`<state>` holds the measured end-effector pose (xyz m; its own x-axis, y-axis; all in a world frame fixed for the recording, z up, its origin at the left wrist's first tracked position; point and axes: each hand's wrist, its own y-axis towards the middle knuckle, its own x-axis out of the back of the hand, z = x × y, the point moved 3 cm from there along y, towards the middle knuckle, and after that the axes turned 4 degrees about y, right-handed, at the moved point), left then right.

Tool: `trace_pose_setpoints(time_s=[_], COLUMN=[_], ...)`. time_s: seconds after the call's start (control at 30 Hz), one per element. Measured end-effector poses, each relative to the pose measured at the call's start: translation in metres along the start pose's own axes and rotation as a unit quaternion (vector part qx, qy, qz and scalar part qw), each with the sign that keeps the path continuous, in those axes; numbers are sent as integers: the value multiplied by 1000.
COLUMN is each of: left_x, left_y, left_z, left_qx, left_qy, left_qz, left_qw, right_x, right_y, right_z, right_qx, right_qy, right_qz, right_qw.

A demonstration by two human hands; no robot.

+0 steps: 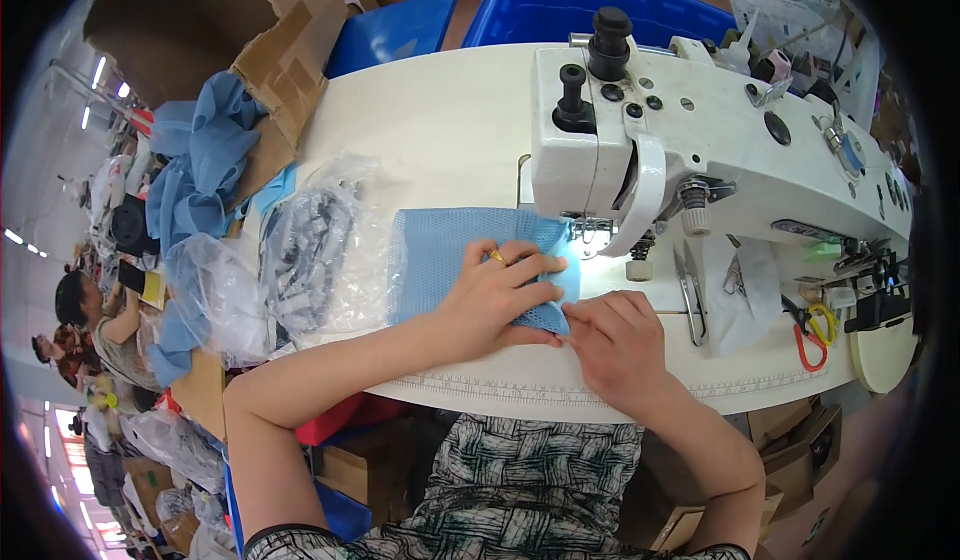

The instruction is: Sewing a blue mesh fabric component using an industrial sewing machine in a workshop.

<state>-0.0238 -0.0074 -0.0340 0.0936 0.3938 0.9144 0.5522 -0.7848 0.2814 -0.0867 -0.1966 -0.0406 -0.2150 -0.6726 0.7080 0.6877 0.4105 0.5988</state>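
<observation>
A piece of light blue mesh fabric (430, 250) lies on the white sewing table, its right edge by the lit needle area of a white sewing machine (590, 150). Spread across the fabric is my left hand (495, 295), fingers apart and pressing it down, a ring on one finger. Its thumb rests along the near edge, where the mesh bulges up a little. At the fabric's near right corner, my right hand (622, 345) is closed, thumb and fingertips pinching the edge. The curled fingers partly hide that pinch.
Tweezers (690, 300), red-handled scissors (808, 345) and a small white sheet (740, 300) lie right of the machine head. Clear plastic bags (310, 260) with grey pieces sit at left, beside blue cloth (205, 150) hanging from a cardboard box (180, 30). Behind stands a blue bin (500, 10).
</observation>
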Motion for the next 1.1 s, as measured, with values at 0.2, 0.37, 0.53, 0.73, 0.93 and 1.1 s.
trace_pose_setpoints(time_s=[0.2,0.37,0.53,0.73,0.93,1.1], left_x=[-7,-4,-3,-2,-11,-7], left_y=[3,7,5,-6,-6,-3], left_z=[8,10,1,-12,2,-5], left_qx=[7,4,6,-19,27,54], left_qy=[2,15,44,-60,-204,-131], left_qz=[-20,-35,-9,9,-56,-36], left_qw=[1000,999,999,998,977,989], right_x=[-3,-6,-6,-3,-4,-6], right_y=[0,-1,-3,-4,-5,-4], right_z=[-4,-8,-11,-3,-8,-6], right_qx=[-18,-36,-58,-7,-7,-38], right_qy=[-20,-52,-59,-82,-50,-40], right_qz=[0,0,11,-4,-47,-18], right_qw=[1000,998,996,997,998,998])
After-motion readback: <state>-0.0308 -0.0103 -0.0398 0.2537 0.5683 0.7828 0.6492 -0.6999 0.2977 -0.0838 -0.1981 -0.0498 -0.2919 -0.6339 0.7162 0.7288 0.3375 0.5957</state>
